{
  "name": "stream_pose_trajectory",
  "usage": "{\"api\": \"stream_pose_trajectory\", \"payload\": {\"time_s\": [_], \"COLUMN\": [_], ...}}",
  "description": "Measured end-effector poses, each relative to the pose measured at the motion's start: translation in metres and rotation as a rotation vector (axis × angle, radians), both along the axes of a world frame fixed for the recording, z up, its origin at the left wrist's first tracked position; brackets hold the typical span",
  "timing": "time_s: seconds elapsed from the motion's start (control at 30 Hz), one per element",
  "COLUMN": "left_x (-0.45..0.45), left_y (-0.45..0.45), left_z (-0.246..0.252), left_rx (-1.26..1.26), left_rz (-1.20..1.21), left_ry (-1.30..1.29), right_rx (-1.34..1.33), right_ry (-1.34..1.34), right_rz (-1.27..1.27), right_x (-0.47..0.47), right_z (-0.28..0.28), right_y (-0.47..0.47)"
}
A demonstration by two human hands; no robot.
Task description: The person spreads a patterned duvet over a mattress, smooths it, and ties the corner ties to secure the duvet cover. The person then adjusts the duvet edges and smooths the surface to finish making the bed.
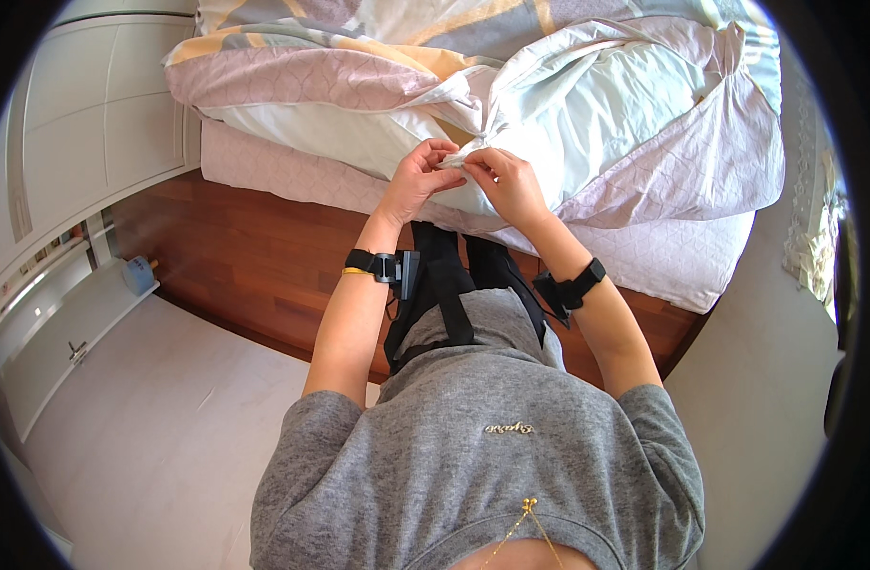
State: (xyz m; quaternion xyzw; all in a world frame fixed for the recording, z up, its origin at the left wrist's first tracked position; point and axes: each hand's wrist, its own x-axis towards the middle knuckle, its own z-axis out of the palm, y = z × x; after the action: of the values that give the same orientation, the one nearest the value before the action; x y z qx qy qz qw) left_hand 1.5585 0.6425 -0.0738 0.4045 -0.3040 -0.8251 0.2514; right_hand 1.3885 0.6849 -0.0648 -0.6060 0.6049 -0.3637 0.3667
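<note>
At the bed's near edge, my left hand (422, 178) and my right hand (504, 182) come together on a small gathered bit of white fabric (455, 158). Both hands pinch it between thumb and fingers. Just beyond them, the pink lining of a duvet cover (321, 78) is drawn together into a bunched point. A white duvet insert (620, 100) shows through the gaps on either side of that point. The cover's patterned face (442, 28), in grey, yellow and white, lies folded back farther up the bed. The fingers partly hide the pinched fabric.
A mattress in a pink sheet (278, 160) lies under the bedding. Left of it stand white cabinets (107, 107), with a blue round container (139, 276) on a lowered flap (71, 342). Wooden flooring (264, 235) runs below the bed. A lace-edged curtain (809, 214) hangs at right.
</note>
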Motion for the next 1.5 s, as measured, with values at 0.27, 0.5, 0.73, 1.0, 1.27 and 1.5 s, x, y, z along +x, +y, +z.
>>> {"api": "stream_pose_trajectory", "payload": {"time_s": [0.27,0.5,0.73,1.0,1.27,1.5], "left_x": [0.002,0.003,0.018,0.004,-0.043,-0.054], "left_y": [0.001,0.002,-0.002,-0.008,-0.02,-0.029], "left_z": [-0.006,-0.005,0.021,0.063,0.092,0.087], "left_rx": [-0.003,-0.075,-0.271,-0.651,-0.93,-1.19], "left_rz": [0.001,0.011,-0.009,0.145,-0.078,-0.148], "left_ry": [-0.002,-0.104,-0.469,-0.485,-0.421,-0.322], "right_rx": [-0.033,0.082,0.194,0.255,0.005,0.059], "right_ry": [0.029,-0.08,-0.089,-0.039,0.032,-0.043], "right_rz": [-0.048,-0.07,-0.151,-0.051,-0.222,-0.131], "right_x": [0.003,0.007,-0.014,-0.023,-0.041,-0.026], "right_z": [0.005,0.001,0.003,-0.012,0.044,0.068], "right_y": [-0.004,-0.004,0.003,0.008,0.012,0.004]}}
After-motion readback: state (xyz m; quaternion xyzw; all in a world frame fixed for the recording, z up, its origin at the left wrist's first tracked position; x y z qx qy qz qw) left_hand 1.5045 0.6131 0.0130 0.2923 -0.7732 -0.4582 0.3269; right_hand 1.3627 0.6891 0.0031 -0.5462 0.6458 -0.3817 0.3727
